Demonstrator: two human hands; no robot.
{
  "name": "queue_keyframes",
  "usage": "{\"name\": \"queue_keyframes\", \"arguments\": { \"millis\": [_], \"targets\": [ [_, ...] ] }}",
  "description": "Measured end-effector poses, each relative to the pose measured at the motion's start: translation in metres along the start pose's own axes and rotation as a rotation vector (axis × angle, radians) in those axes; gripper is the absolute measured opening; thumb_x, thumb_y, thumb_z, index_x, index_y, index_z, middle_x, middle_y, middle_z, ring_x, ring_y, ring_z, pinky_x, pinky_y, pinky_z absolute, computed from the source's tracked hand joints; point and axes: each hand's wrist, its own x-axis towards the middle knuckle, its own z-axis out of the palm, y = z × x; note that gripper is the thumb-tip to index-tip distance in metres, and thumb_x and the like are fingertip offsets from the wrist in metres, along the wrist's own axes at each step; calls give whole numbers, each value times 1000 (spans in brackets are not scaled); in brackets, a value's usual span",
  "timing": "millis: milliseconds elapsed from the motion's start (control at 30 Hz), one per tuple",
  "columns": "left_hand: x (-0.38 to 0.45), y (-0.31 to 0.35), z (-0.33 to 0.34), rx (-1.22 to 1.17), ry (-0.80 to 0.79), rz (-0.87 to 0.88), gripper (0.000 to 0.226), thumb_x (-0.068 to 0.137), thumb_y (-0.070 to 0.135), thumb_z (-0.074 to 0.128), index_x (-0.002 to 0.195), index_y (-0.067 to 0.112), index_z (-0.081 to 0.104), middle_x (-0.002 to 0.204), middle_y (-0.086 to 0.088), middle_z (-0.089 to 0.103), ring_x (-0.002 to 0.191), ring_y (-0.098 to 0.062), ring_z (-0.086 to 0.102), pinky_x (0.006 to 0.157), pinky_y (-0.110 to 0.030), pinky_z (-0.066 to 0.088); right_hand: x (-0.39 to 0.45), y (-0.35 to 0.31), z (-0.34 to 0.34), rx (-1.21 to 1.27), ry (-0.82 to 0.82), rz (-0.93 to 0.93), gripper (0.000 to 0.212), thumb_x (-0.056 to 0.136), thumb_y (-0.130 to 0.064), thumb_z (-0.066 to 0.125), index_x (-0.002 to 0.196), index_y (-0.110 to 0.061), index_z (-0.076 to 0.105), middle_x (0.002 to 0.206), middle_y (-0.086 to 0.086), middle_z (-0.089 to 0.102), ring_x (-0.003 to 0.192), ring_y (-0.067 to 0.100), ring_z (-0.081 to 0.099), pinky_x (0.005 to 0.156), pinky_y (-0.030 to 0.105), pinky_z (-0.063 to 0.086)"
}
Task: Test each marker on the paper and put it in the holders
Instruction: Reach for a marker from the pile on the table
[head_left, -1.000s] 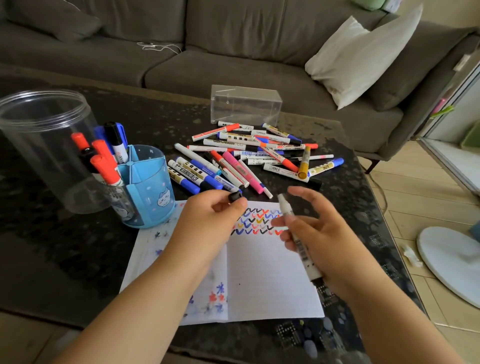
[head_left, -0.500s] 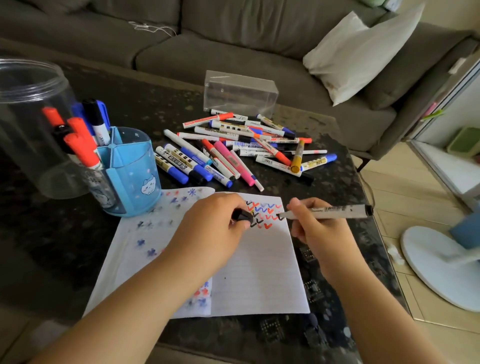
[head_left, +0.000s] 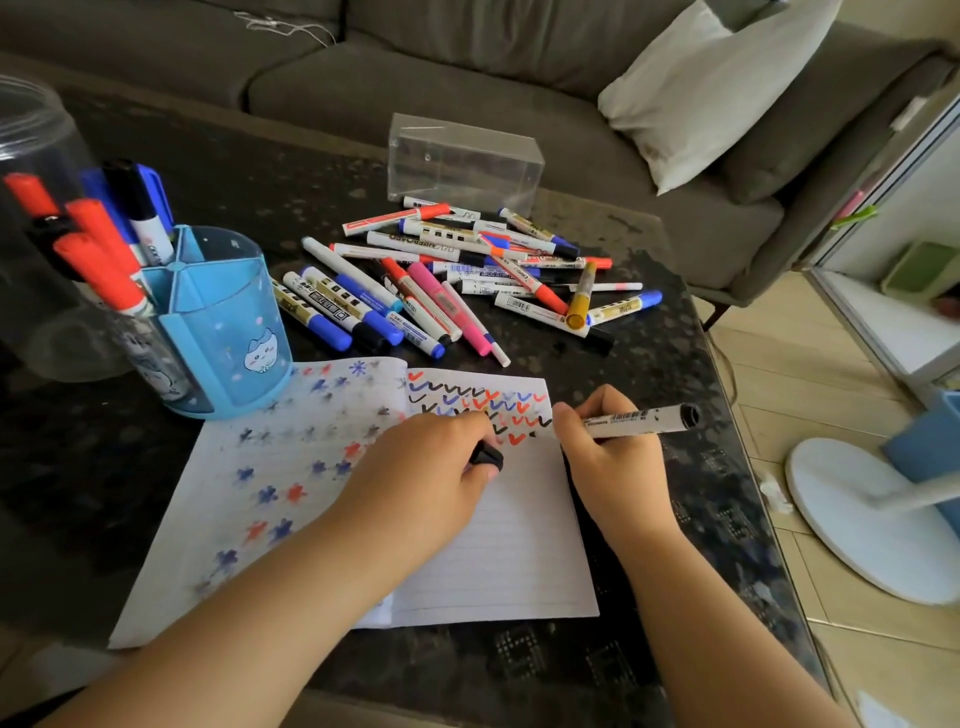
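Now the right hand pinches a white marker, tip on the paper near the bench's front edge; the left hand grips its black cap. Some markers fill the blue holder (a big pile waits mid-bench).

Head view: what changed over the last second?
The right hand brought the uncapped white-barrelled black marker down from mid-air to the check-mark rows on the lined white paper. The left hand lowered onto the page, keeping the black cap. Loose marker pile unchanged.
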Motion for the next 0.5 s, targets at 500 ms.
{"name": "queue_keyframes", "arguments": {
  "millis": [500],
  "targets": [
    [2,-1,4,8,25,2,18,91,31,56,107,25,58,96,6,65,88,-12,58,75,-30,49,0,3,0,-21,-24,12,32,85,-5,58,62,-8,35,50,1,32,46,7,26,41,17,20]
  ]
}}
